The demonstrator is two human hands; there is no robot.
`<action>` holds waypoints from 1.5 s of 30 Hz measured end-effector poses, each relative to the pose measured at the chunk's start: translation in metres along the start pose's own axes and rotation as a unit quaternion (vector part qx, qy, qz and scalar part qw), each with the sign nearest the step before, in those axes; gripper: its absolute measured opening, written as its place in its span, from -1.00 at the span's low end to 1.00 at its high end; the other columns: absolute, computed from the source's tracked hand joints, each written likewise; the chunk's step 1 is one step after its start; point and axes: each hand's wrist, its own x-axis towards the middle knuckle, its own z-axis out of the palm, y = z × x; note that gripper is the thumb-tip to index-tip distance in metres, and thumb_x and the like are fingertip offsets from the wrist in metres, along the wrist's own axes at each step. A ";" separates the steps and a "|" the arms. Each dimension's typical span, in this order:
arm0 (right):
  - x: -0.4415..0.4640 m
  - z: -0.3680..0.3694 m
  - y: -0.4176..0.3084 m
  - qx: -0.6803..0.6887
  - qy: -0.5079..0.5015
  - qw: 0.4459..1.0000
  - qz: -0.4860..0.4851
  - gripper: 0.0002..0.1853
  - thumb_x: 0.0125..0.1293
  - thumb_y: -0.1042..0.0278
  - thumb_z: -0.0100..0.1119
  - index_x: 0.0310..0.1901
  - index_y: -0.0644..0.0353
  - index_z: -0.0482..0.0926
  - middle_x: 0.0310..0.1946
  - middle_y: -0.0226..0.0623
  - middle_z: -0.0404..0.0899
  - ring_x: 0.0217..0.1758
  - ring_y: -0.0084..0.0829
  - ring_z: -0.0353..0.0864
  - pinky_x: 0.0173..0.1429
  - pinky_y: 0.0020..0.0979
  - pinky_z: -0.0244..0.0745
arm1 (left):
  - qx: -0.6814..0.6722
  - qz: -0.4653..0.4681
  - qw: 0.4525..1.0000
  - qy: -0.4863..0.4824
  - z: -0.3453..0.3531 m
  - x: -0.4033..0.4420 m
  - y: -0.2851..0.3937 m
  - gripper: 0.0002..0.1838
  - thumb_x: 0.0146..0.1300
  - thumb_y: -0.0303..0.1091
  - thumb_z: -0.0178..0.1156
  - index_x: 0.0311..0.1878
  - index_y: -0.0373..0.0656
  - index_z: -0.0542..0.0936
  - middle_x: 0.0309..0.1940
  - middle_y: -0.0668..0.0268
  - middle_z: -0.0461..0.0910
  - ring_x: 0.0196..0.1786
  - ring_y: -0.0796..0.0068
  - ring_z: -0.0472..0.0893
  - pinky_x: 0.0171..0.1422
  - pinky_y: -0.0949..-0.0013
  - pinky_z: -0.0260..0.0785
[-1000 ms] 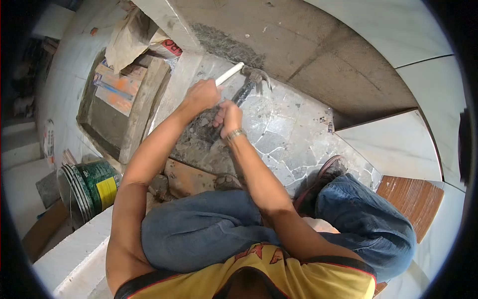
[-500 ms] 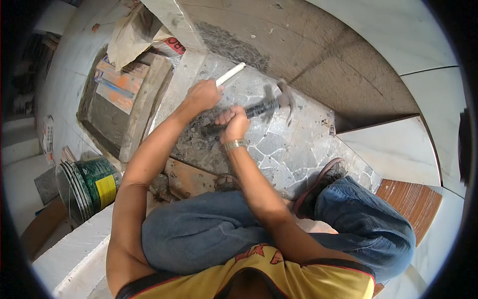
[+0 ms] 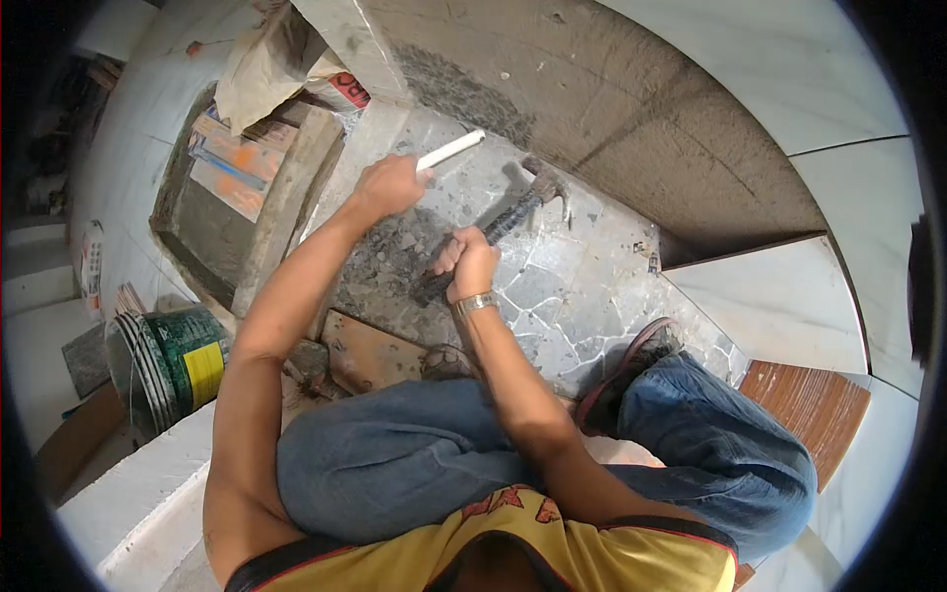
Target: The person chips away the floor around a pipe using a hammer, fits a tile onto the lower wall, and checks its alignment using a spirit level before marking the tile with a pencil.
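Observation:
My left hand [image 3: 390,185] is closed around a short white plastic pipe [image 3: 454,150], which points up and right toward the wall's foot. My right hand [image 3: 470,264] grips the dark handle of a claw hammer [image 3: 519,210]. Its head lies beyond the fist, near the base of the brown wall, and its claw points right. Grey broken rubble [image 3: 390,259] covers the floor between and below my hands. Around it spreads a grey stone-patterned floor [image 3: 533,306] with pale joints.
A rough brown wall [image 3: 612,109] rises ahead. To the left lie a wooden beam [image 3: 296,192], a recess with orange-marked boards [image 3: 232,173] and a green bucket [image 3: 178,360]. A white tile [image 3: 779,301] and a brown ribbed panel [image 3: 809,409] are at the right, near my shoe [image 3: 631,370].
The hammer head has shifted a little up and left, and its handle is steeper. My right fist has moved slightly down. The left hand and pipe have moved slightly left.

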 end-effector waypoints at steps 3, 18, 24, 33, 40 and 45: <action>-0.003 0.008 -0.004 0.045 0.013 0.998 -0.032 -0.71 0.21 0.36 0.11 -0.61 0.09 0.28 -0.76 -0.40 0.18 -0.73 -0.39 0.23 -0.59 -0.21 0.26 | -0.017 -0.005 1.000 0.005 0.003 -0.001 -0.001 -0.52 0.43 0.02 0.13 -0.03 -0.31 0.64 -0.21 -0.22 0.67 -0.06 -0.32 0.65 0.08 -0.17 0.47; 0.044 0.044 0.019 -0.070 0.044 0.995 0.057 -0.72 0.23 0.38 0.07 -0.61 0.07 0.28 -0.74 -0.46 0.14 -0.71 -0.43 0.18 -0.56 -0.27 0.23 | -0.031 -0.046 0.998 -0.003 0.006 -0.004 0.016 -0.51 0.44 -0.01 0.12 0.00 -0.35 0.62 -0.12 -0.28 0.65 0.03 -0.34 0.63 0.16 -0.18 0.45; 0.018 0.032 0.009 0.105 0.055 0.992 -0.044 -0.81 0.24 0.37 0.11 -0.51 0.20 0.43 -0.75 -0.36 0.22 -0.73 -0.37 0.26 -0.61 -0.25 0.25 | -0.023 -0.049 0.999 0.003 0.000 -0.004 0.025 -0.50 0.44 -0.02 0.11 -0.02 -0.40 0.61 -0.13 -0.29 0.65 0.03 -0.35 0.63 0.16 -0.19 0.44; 0.011 0.030 0.004 0.046 0.015 0.999 -0.010 -0.74 0.26 0.32 0.08 -0.57 0.04 0.32 -0.74 -0.43 0.13 -0.70 -0.40 0.18 -0.55 -0.25 0.22 | -0.013 -0.040 0.999 0.007 0.009 -0.002 0.022 -0.50 0.45 -0.02 0.09 -0.04 -0.39 0.63 -0.15 -0.29 0.65 0.02 -0.34 0.63 0.16 -0.19 0.44; 0.051 0.021 0.010 -0.069 -0.048 0.992 0.097 -0.77 0.21 0.35 0.12 -0.55 0.04 0.32 -0.74 -0.41 0.15 -0.72 -0.40 0.19 -0.56 -0.22 0.24 | -0.032 -0.039 0.999 0.002 0.010 0.002 0.007 -0.49 0.45 0.00 0.08 0.00 -0.39 0.61 -0.13 -0.23 0.67 0.04 -0.28 0.64 0.15 -0.13 0.44; 0.004 -0.001 0.005 -0.064 -0.030 0.995 0.075 -0.72 0.22 0.34 0.12 -0.60 0.05 0.31 -0.75 -0.38 0.20 -0.76 -0.38 0.20 -0.61 -0.23 0.22 | -0.050 -0.026 0.998 -0.009 -0.001 -0.012 -0.013 -0.47 0.46 0.02 0.07 -0.01 -0.37 0.62 -0.16 -0.21 0.68 0.01 -0.26 0.65 0.12 -0.11 0.45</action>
